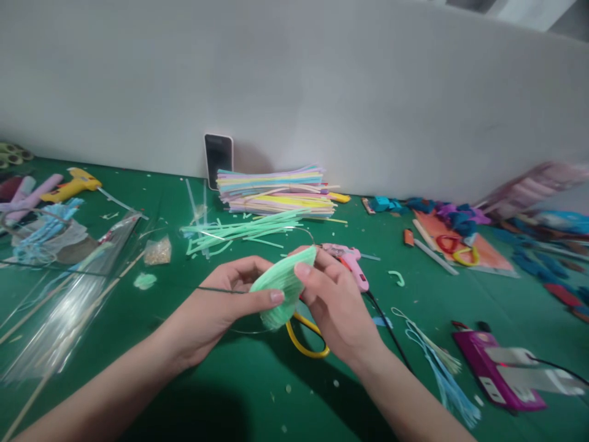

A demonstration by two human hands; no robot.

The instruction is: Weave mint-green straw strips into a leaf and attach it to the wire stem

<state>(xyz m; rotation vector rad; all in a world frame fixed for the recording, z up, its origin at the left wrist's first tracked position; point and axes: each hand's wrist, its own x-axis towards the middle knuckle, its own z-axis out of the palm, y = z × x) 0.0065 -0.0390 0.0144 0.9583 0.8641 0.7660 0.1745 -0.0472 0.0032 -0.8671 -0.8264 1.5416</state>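
A mint-green ribbed leaf-shaped piece (pixel 281 283) is held up over the table between both hands. My left hand (pixel 225 301) grips its left side, thumb laid across the front, fingers behind. My right hand (pixel 334 294) pinches its upper right side, thumb on the front face. A thin dark wire runs out to the left by my left hand, and a thin wire curves above and below the piece. Just below my right hand lies the yellow handle (pixel 307 344) of a tool. A pink glue gun (pixel 352 264) rests behind my right hand.
Mint strips (pixel 248 230) and a pastel strip bundle (pixel 276 193) lie behind, near a propped phone (pixel 218 156). At left are a yellow glue gun (pixel 76 184), clear plastic sleeves (pixel 83 307) and a bead bag (pixel 157 252). A purple power strip (pixel 497 371) and blue strands (pixel 442 368) lie right.
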